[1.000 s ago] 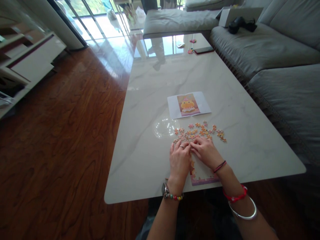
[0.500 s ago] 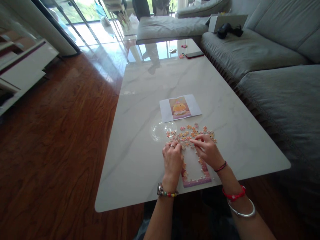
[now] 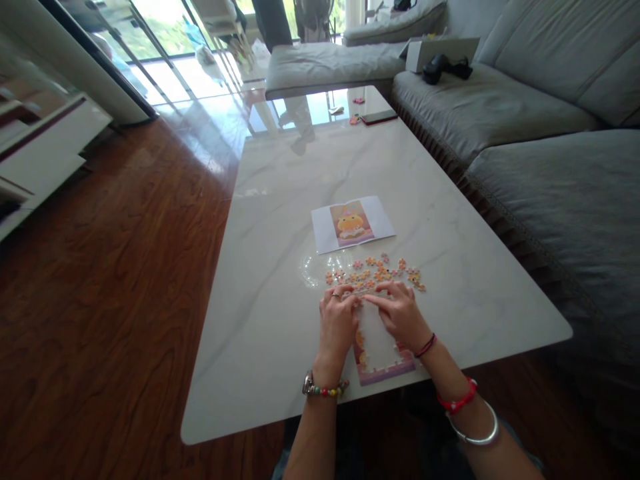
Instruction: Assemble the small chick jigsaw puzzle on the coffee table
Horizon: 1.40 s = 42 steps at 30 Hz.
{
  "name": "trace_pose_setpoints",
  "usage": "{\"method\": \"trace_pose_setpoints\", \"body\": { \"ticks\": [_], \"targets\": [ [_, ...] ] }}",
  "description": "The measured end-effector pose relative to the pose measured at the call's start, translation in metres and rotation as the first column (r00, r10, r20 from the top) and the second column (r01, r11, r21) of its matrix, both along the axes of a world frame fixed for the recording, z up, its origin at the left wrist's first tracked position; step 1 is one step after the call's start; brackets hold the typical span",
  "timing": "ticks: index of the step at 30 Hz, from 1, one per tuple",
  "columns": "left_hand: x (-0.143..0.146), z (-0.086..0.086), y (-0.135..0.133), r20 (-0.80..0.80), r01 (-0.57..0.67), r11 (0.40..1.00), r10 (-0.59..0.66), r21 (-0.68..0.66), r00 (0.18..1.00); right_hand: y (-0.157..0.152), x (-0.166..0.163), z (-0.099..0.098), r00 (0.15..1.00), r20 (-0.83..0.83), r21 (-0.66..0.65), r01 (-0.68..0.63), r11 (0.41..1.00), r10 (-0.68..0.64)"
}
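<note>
A partly assembled jigsaw puzzle [image 3: 387, 375] lies near the table's front edge, its border joined around a bare white middle. My left hand [image 3: 339, 328] rests at its upper left, fingers curled and closed; what they grip is hidden. From the right, my right hand [image 3: 401, 317] reaches over the top border. Its index finger points left to beside my left fingertips, and any piece in its pinch is too small to make out. Loose jigsaw pieces [image 3: 381, 272] in orange, pink and yellow lie scattered just beyond both hands.
Beyond the pieces lies a white sheet with a printed picture [image 3: 351, 223] of an orange figure. A phone [image 3: 379, 117] and small colourful items lie at the marble table's [image 3: 270, 267] far end. A grey sofa [image 3: 545, 180] runs along the right.
My right hand has moved from the loose pieces down and left to the puzzle's top border, beside my left fingertips. The left hand stays at the upper left. The view has shifted slightly.
</note>
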<state>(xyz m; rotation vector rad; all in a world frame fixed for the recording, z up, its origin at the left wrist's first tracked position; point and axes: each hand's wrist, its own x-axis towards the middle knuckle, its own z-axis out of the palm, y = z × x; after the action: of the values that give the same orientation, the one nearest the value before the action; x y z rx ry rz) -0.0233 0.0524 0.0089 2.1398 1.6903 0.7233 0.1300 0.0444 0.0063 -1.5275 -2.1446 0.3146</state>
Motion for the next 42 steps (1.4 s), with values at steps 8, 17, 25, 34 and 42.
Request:
{"method": "trace_pose_setpoints", "body": {
  "ticks": [8,17,25,34,42],
  "targets": [
    [-0.025,0.001,0.011,0.191,-0.251,0.965,0.234,0.075,0.953,0.019,0.080,-0.014,0.858,-0.176,-0.021,0.486,0.874,-0.482],
    [-0.013,-0.002,0.013,0.181,-0.219,0.974,0.207,0.050,0.961,0.019,0.092,-0.002,0.905,-0.155,-0.140,0.377,0.916,-0.396],
    [-0.018,-0.001,0.014,0.154,-0.252,0.963,0.235,0.099,0.960,0.016,0.109,0.001,0.872,-0.185,-0.083,0.445,0.892,-0.453],
    [-0.044,-0.007,0.017,0.079,-0.422,0.906,0.418,0.034,0.905,0.014,0.113,-0.005,0.894,-0.123,-0.072,0.424,0.903,-0.430],
    [-0.047,-0.007,0.018,0.068,-0.442,0.897,0.441,0.008,0.895,0.013,0.115,-0.010,0.907,-0.079,-0.086,0.407,0.909,-0.413]
  ]
}}
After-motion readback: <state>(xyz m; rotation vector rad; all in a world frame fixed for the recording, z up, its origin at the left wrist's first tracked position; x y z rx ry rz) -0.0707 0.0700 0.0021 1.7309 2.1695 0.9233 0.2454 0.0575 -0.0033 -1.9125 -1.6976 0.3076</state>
